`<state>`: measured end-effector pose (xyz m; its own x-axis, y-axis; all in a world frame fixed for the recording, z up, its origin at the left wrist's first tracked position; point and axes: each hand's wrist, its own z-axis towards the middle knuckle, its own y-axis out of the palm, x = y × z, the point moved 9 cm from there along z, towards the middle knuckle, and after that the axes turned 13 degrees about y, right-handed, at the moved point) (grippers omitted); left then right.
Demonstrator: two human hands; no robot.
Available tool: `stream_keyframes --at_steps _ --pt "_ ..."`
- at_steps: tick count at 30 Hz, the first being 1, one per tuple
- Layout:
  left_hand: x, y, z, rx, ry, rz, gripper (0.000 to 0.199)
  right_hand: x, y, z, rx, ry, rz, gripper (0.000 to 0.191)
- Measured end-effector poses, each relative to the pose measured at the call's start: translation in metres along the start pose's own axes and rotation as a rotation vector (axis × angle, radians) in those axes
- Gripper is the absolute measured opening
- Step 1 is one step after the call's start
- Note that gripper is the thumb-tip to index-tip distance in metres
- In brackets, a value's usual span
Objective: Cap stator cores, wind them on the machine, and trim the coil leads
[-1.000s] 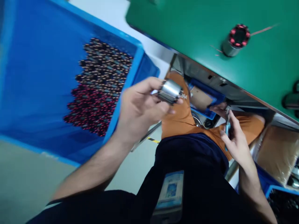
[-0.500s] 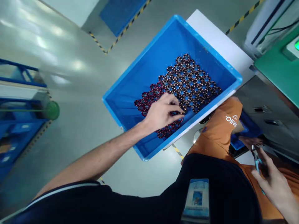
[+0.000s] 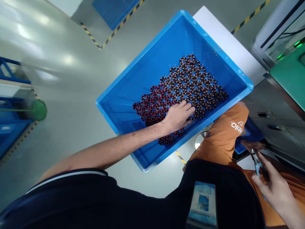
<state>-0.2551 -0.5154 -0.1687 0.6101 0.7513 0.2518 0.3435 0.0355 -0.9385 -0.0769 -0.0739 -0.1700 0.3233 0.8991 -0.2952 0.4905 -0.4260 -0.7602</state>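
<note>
Inside the blue bin (image 3: 140,79), wire-wound ring coils (image 3: 195,79) lie packed in rows, copper-dark ones to the right and reddish ones (image 3: 154,101) to the left. My left hand (image 3: 179,116) reaches in over the coils near the bin's front side. Its fingers are bent and closed around a ring coil, mostly hidden beneath them. Off to the lower right, beside my orange-clad leg, my right hand (image 3: 274,184) is wrapped loosely around a pair of pliers (image 3: 256,165) with light-blue handles, jaws pointing up.
The bin rests on a white surface (image 3: 219,31). At right stand a green machine part (image 3: 289,73) and metal cabinets; a second blue bin (image 3: 250,130) sits low beside my leg. Blue racks (image 3: 14,111) stand at far left, and striped tape marks the floor.
My left hand has shifted slightly right and down among the coils, with its fingers drawn closer together. The view has shifted a little; my right hand still holds the pliers.
</note>
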Motion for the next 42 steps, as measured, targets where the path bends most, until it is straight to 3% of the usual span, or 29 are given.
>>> stream_keyframes --at_steps 3,5,7,9,11,14,17,19,22,24,26,29,34,37,42 --pt "-0.012 -0.026 -0.003 0.035 -0.069 -0.001 0.035 0.001 0.003 -0.002 -0.008 0.003 0.035 0.085" --pt "-0.018 -0.065 -0.003 0.156 -0.113 -0.035 0.035 -0.002 0.004 -0.002 -0.003 0.001 0.070 0.084" --pt "-0.013 -0.116 0.003 0.351 -0.112 -0.113 0.030 -0.009 0.003 -0.004 0.005 0.003 0.120 0.080" --pt "0.011 -0.164 0.019 0.509 -0.030 -0.182 0.031 -0.018 0.001 -0.006 0.008 0.021 0.176 0.070" --pt "0.053 -0.201 0.044 0.604 0.110 -0.226 0.035 -0.026 0.001 -0.011 0.012 0.050 0.219 0.055" --pt "0.131 -0.228 0.092 0.665 0.378 -0.313 0.043 -0.031 -0.001 -0.022 0.044 0.072 0.258 0.047" --pt "0.196 -0.218 0.149 0.616 0.553 -0.412 0.053 -0.024 -0.003 -0.039 0.065 0.085 0.316 0.051" --pt "0.223 -0.198 0.186 0.554 0.575 -0.417 0.055 -0.013 -0.003 -0.054 0.083 0.101 0.363 0.052" --pt "0.240 -0.174 0.223 0.516 0.575 -0.329 0.033 0.008 -0.002 -0.075 0.123 0.130 0.446 0.048" --pt "0.241 -0.170 0.227 0.542 0.581 -0.310 0.016 0.018 -0.001 -0.086 0.152 0.136 0.508 0.047" --pt "0.243 -0.174 0.215 0.581 0.589 -0.367 0.013 0.022 -0.001 -0.095 0.179 0.128 0.574 0.047" --pt "0.258 -0.183 0.173 0.612 0.609 -0.500 0.013 0.016 -0.008 -0.105 0.214 0.115 0.673 0.049" --pt "0.298 -0.174 0.105 0.607 0.653 -0.522 0.014 -0.020 -0.058 -0.117 0.349 -0.014 0.847 0.057" --pt "0.303 -0.160 0.090 0.615 0.636 -0.578 0.025 -0.038 -0.080 -0.115 0.345 -0.061 0.902 0.065" --pt "0.298 -0.152 0.085 0.625 0.627 -0.581 0.025 -0.053 -0.086 -0.110 0.297 -0.124 0.924 0.072"
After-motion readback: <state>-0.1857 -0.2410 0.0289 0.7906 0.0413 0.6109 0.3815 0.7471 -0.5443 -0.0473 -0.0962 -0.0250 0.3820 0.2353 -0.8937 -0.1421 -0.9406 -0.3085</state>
